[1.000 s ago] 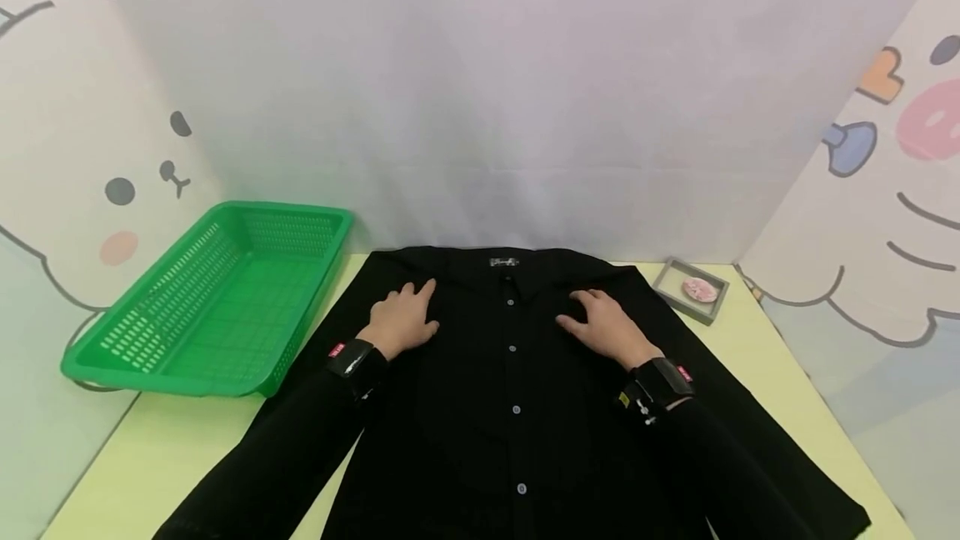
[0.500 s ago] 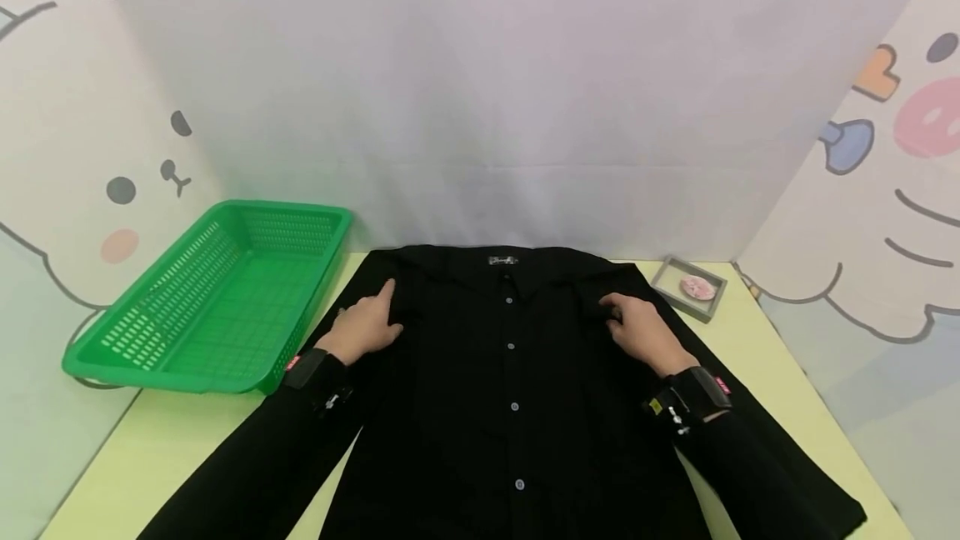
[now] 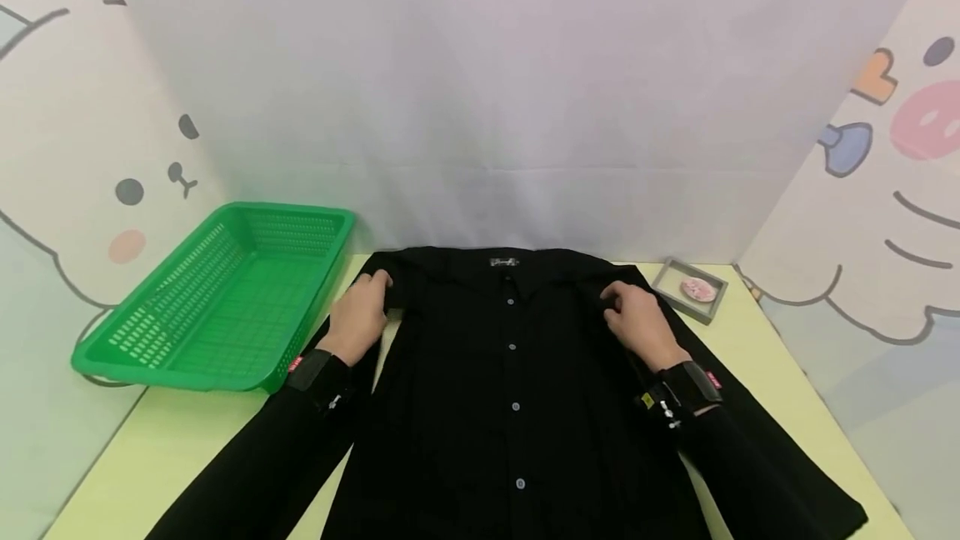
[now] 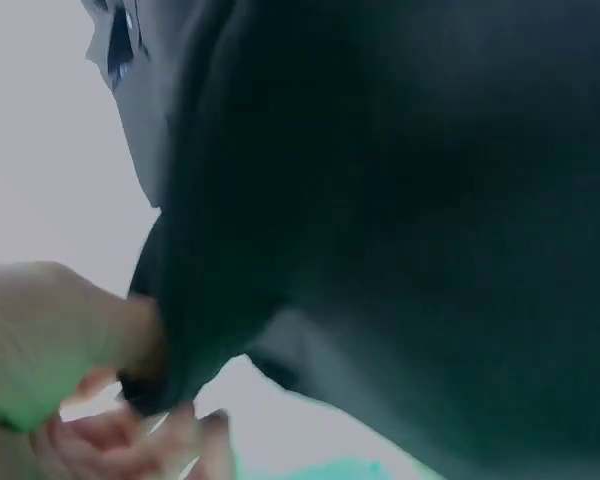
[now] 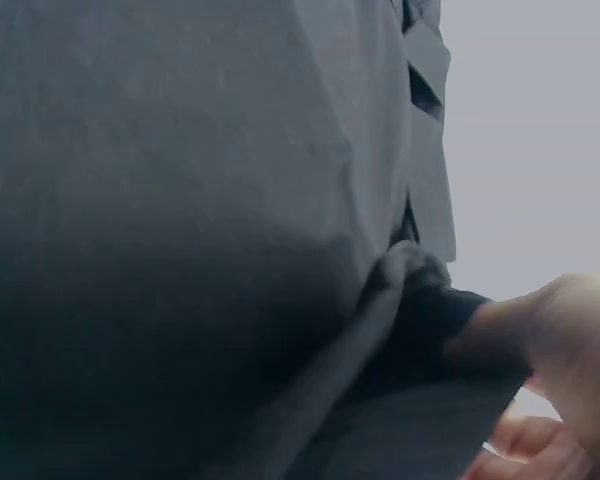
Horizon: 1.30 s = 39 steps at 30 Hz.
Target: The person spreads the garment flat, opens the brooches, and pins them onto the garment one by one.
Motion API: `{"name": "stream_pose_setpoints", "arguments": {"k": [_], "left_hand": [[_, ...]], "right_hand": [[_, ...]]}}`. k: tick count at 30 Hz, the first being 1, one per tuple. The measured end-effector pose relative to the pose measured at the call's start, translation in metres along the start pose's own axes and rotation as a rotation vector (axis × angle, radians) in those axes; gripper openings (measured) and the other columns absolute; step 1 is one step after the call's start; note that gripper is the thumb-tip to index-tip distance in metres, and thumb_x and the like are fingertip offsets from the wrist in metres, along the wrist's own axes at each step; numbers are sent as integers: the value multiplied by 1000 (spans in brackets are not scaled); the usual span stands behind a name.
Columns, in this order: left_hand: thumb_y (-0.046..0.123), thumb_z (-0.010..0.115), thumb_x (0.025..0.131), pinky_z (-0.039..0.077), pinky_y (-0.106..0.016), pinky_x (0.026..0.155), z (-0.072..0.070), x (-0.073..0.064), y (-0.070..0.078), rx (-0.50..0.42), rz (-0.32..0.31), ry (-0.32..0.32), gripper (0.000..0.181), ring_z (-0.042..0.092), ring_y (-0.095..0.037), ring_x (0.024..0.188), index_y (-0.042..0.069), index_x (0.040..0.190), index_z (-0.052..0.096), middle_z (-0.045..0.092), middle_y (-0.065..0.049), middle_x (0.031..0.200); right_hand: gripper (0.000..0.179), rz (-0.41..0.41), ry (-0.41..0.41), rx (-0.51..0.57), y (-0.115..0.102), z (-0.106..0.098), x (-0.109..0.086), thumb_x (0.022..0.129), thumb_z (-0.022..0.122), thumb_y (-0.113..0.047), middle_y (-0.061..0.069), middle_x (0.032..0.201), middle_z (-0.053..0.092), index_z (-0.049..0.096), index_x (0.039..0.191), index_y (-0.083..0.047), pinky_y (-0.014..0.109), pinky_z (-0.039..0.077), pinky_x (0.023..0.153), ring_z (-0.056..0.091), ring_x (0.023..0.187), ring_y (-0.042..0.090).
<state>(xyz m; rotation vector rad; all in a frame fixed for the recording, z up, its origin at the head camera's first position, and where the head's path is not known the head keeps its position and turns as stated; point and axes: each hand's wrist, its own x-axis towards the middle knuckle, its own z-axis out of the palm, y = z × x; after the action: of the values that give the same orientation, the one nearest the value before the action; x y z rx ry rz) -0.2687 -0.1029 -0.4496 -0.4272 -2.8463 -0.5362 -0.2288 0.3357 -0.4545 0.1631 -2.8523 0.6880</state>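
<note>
A black button-up shirt [image 3: 465,373] lies front up, its collar at the far side and its row of buttons down the middle. My left hand [image 3: 358,319] pinches the cloth near the left shoulder, lifting it so that table shows beneath. In the left wrist view the thumb and curled fingers of the left hand [image 4: 70,350] hold a fold of the shirt [image 4: 300,200]. On the other side my right hand [image 3: 641,325] grips the cloth near the right shoulder. The right wrist view shows the thumb of the right hand [image 5: 560,370] pressed on a raised fold.
A green plastic basket [image 3: 288,332] stands on the left of the pale yellow table [image 3: 112,457]. At the back right lies a small grey tray [image 3: 678,300] with a pink oval object [image 3: 699,289] in it. A white curtain [image 3: 495,107] closes off the back.
Both hands have moved outward from the shirt's chest to its shoulders. Their fingers have closed on the cloth, and the left shoulder is now lifted off the table.
</note>
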Motion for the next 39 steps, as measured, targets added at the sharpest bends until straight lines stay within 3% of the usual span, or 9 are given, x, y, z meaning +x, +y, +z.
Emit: {"name": "stream_pose_setpoints", "arguments": {"k": [3,5,13,19,24,28,33,36,39], "left_hand": [[-7,59,98,43,-46,63,-6,0,-1,128,34,149,25,56,-40,82,0,122,61,58,-26,106],[-5,58,100,44,-50,66,-7,-2,-3,170,27,165,20,55,-44,87,-1,119,61,56,-28,107],[21,62,104,55,-59,81,13,-14,-4,127,-93,-133,41,63,-48,101,-2,138,59,60,-32,122],[26,51,110,45,-65,99,12,-20,2,181,-145,-324,46,55,-54,117,-7,141,55,54,-35,136],[28,53,109,40,-68,102,7,-20,4,179,-163,-355,45,54,-53,115,-5,140,55,56,-32,131],[21,56,108,41,-67,108,10,-18,2,123,-52,-320,50,49,-53,132,-2,151,46,49,-33,147],[20,53,109,32,-63,120,16,-15,-1,27,101,-421,58,27,-53,150,-3,159,33,27,-33,164],[25,51,110,26,-64,122,14,-17,-1,19,57,-486,58,24,-52,152,0,160,33,25,-31,165],[28,52,110,24,-66,122,8,-20,0,30,-8,-515,61,24,-53,151,-2,159,32,24,-32,164]], "right_hand": [[24,-6,119,-33,3,-8,-3,103,49,0,17,90,56,66,119,3,43,33,73,45,79,29],[26,-9,154,-41,6,-11,-5,104,46,0,21,97,58,68,117,4,44,33,75,45,86,32],[28,60,-10,13,11,7,-11,107,52,-13,20,97,65,68,124,2,40,36,64,50,68,26],[41,-36,-129,-38,11,22,-13,105,61,-22,33,135,56,62,135,6,58,48,101,56,121,48],[32,31,65,-51,15,11,-10,108,53,-15,31,117,66,68,124,7,59,51,89,63,105,47],[31,99,159,-93,27,-1,-13,107,48,-7,33,112,66,67,124,9,54,51,72,64,89,45],[32,159,106,-180,40,-8,-16,97,46,2,34,103,67,72,114,8,48,47,53,63,73,41],[27,189,31,-167,42,-12,-15,95,47,5,33,94,66,71,107,9,42,41,51,59,65,35],[32,205,-60,-165,37,-18,-15,94,48,6,37,107,64,65,120,11,40,38,56,60,73,38]]}}
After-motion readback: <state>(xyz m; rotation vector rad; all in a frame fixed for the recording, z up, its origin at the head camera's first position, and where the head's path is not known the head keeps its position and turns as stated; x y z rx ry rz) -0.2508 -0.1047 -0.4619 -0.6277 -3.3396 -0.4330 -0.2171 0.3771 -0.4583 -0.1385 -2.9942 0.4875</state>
